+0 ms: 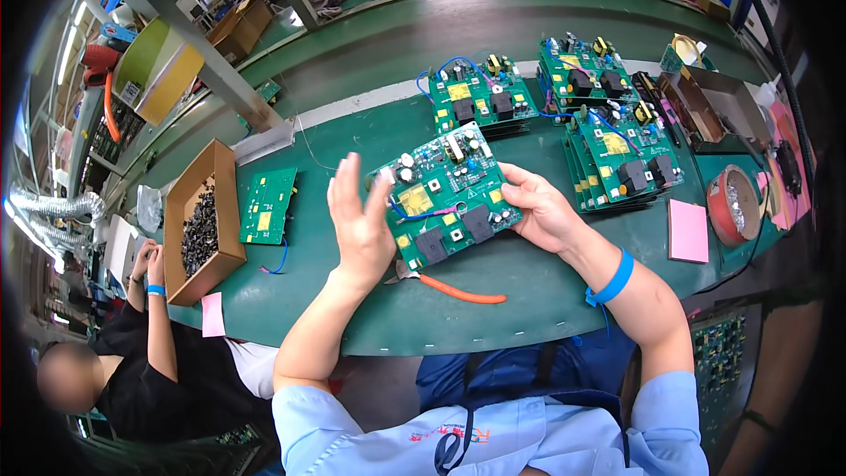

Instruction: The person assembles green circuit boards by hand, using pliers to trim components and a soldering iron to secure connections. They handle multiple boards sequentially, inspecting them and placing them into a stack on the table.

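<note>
A green circuit board [449,183] with black relays, a blue wire and yellow labels is tilted up above the green bench. My right hand [545,211] grips its right edge, thumb on top. Along the opposite edge my left hand [359,227] is raised, fingers stretched out and slightly blurred; whether its thumb touches the board I cannot tell. Beneath the board lie cutting pliers [463,291] with an orange handle, partly hidden by the board. Stacked boards stand beyond my right hand: a near stack [617,159], a far stack [582,79] and a middle stack [476,101].
On the left, a single board [267,203] lies beside a cardboard box [207,275] of small dark parts. A co-worker's hands [147,260] are past it. A metal post [220,79] rises behind. At right are a pink pad [687,231], a red round container [733,204] and an open box [718,110].
</note>
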Demonstrator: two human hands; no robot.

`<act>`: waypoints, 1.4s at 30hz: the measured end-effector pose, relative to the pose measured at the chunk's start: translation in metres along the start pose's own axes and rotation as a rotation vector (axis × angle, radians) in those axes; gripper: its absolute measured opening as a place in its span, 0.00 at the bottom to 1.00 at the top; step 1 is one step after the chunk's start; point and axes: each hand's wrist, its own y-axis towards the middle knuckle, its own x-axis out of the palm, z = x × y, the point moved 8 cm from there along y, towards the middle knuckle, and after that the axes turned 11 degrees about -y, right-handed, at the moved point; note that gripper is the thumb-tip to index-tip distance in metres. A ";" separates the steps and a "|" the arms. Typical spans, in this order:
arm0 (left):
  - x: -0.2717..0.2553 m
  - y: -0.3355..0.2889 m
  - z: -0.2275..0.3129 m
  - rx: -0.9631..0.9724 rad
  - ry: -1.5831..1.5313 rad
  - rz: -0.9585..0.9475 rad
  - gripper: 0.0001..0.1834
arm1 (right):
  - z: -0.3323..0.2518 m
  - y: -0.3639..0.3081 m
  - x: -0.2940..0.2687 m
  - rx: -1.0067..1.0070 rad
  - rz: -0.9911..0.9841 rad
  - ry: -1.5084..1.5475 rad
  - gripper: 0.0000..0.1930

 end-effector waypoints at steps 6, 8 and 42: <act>0.047 -0.036 -0.069 -0.887 -1.248 -0.059 0.17 | -0.004 0.002 0.001 -0.042 0.041 0.022 0.21; 0.058 -0.040 -0.056 -1.010 -1.461 -0.176 0.25 | -0.004 0.002 -0.001 -0.042 0.055 0.020 0.21; 0.059 -0.037 -0.032 -0.969 -1.523 -0.247 0.18 | 0.005 0.004 -0.009 0.033 0.129 -0.054 0.19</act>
